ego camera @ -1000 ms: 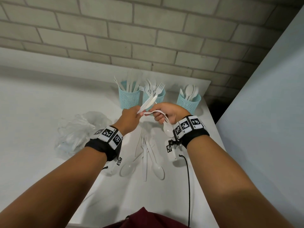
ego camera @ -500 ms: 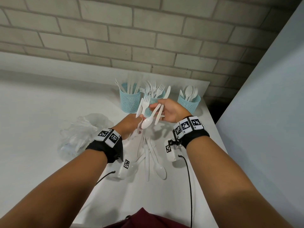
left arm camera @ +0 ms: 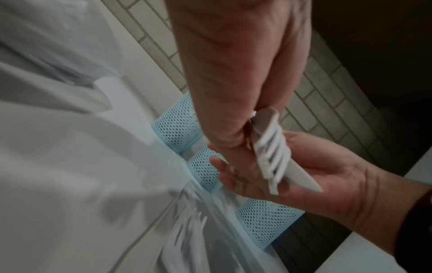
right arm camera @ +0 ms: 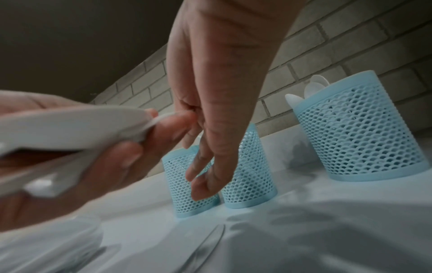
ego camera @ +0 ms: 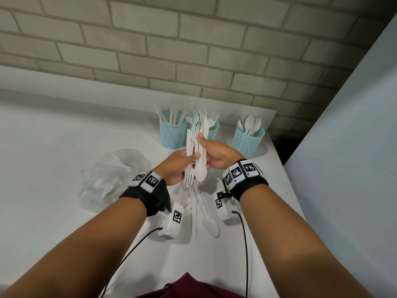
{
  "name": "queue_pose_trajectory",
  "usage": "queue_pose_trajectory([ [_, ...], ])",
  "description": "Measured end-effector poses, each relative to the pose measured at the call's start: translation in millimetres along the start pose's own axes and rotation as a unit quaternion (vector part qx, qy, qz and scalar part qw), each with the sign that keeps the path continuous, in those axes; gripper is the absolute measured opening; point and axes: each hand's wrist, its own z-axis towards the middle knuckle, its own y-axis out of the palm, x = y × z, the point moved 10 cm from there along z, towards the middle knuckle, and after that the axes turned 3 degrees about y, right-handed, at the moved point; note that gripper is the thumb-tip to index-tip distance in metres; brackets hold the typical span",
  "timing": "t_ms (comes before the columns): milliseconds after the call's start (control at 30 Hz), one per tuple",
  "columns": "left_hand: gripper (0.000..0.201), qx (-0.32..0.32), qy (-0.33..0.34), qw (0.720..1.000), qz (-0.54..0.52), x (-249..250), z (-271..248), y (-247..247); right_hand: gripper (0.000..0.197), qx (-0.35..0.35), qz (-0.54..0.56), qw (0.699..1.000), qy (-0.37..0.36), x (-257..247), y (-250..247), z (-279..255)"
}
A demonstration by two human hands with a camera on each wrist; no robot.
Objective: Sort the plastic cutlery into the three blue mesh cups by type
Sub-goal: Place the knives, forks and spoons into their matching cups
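Both hands hold one bundle of white plastic cutlery (ego camera: 197, 151) upright above the table: a spoon bowl (ego camera: 200, 172) and one fork's tines point down, a knife and another fork point up. My left hand (ego camera: 191, 157) grips it from the left, thumb across a knife. My right hand (ego camera: 203, 143) pinches it from the right, thumb in front. In the left wrist view the bundle (left arm camera: 271, 153) lies against the right palm. Behind stand three blue mesh cups: knives (ego camera: 173, 132), forks (ego camera: 213, 130), spoons (ego camera: 248, 137).
Loose cutlery (ego camera: 202, 214) lies on the white table (ego camera: 53, 147) under my wrists. A crumpled clear plastic bag (ego camera: 107, 175) sits to the left. A brick wall runs behind the cups, and the table's right edge (ego camera: 285, 183) is close to the spoon cup.
The pieces held apart in the two hands have come together into one upright bundle. Both hands have drawn slightly back from the cups, toward me.
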Motion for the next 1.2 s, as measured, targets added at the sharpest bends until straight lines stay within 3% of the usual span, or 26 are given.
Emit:
queue_pose_trajectory([
  [433,0.023,0.052,-0.007,0.998,-0.018,-5.4,3.7,-9.1,0.05,0.011,0.017,0.999,-0.032,-2.5,8.7,6.2],
  [533,0.018,0.048,-0.009,0.999,-0.015,-4.8,3.2,-11.7,0.045,0.07,0.027,0.995,-0.072,-17.6,-3.9,1.2],
  [633,0.019,0.045,-0.007,0.999,-0.014,-5.6,1.2,-19.0,0.044,0.151,0.119,0.97,-0.148,-34.3,-31.9,0.6],
  [700,0.021,0.032,-0.006,0.999,-0.002,-5.5,-0.1,-21.6,0.033,0.178,0.167,0.951,-0.19,-43.9,-48.0,-2.3],
  [767,0.025,0.004,-0.008,1.0,0.01,-4.2,-2.4,-18.5,0.028,0.183,0.145,0.954,-0.189,-49.4,-54.6,-6.0],
  [933,0.025,-0.018,-0.01,1.0,-0.009,-1.0,-8.2,-13.0,0.025,0.116,0.071,0.983,-0.122,-44.0,-47.2,-3.8],
  [1067,0.034,-0.036,-0.034,0.996,-0.069,-5.5,-10.6,-9.7,0.03,0.003,0.116,0.99,-0.075,-31.7,-22.2,-4.7],
  [1200,0.031,-0.077,-0.043,0.993,-0.082,-6.5,-13.8,-0.1,0.03,-0.059,0.158,0.984,-0.061,-26.5,-7.3,-9.2],
])
